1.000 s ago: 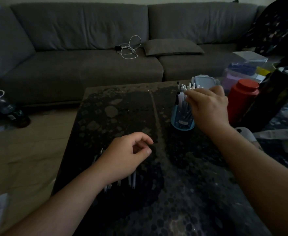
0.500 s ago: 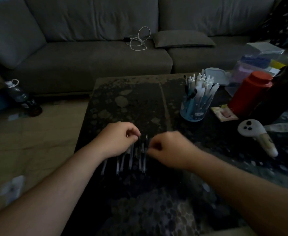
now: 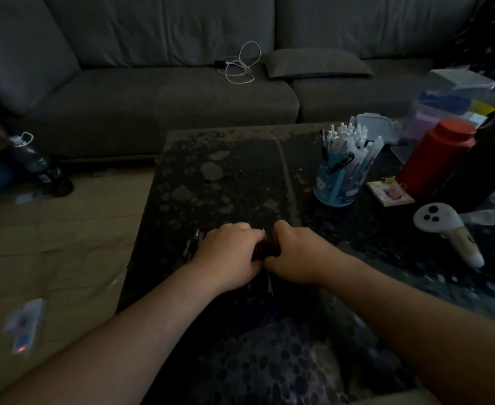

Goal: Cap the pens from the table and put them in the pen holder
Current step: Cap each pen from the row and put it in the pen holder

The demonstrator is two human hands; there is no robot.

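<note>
My left hand and my right hand are pressed together over the dark table, fingers curled around something small and dark between them; whether it is a pen or a cap is hidden. A row of loose pens lies on the table under and to the left of my hands, mostly covered. The blue pen holder stands at the table's right rear, packed with several white capped pens.
A red bottle, a small card and a white controller sit right of the holder, with clear boxes behind. A grey sofa with a cable lies beyond. A bottle stands on the floor at left.
My right hand came back from the pen holder to the row of pens. Both hands have now closed together at the middle of the table, and the view tilted down.
</note>
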